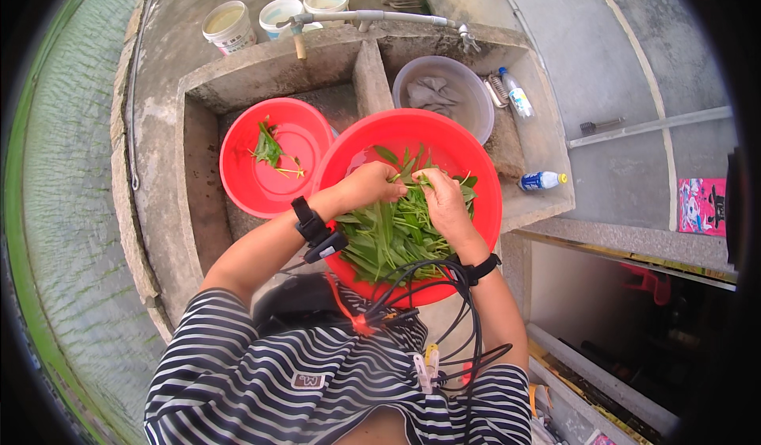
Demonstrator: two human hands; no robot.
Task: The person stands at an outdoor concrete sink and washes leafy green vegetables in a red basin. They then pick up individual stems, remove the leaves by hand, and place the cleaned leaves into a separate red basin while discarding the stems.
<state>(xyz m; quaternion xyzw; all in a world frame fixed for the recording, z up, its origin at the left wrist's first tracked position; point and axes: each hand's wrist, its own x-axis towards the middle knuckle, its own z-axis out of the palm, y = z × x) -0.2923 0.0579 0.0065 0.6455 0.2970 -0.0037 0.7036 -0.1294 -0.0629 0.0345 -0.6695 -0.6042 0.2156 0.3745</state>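
A large red plastic basin (496,207) in front of me holds a heap of long-leafed green vegetables (386,237). Over the heap, my left hand (377,183) pinches a green stem between thumb and fingers. Close on its right, my right hand (443,198) grips part of the greens with the thumb and forefinger. Parts of the stems are hidden by my fingers. A smaller red basin (238,183) to the left has a few wilted leaves (269,146) and pale stems lying inside.
Both basins rest over a two-part concrete sink (196,207). A translucent tub (487,118) with a grey cloth in water, a brush (498,90) and two plastic bottles (520,97) lie right. A metal pipe with taps (404,17) crosses behind, before several buckets (229,26). Black cables (475,320) hang near my right forearm.
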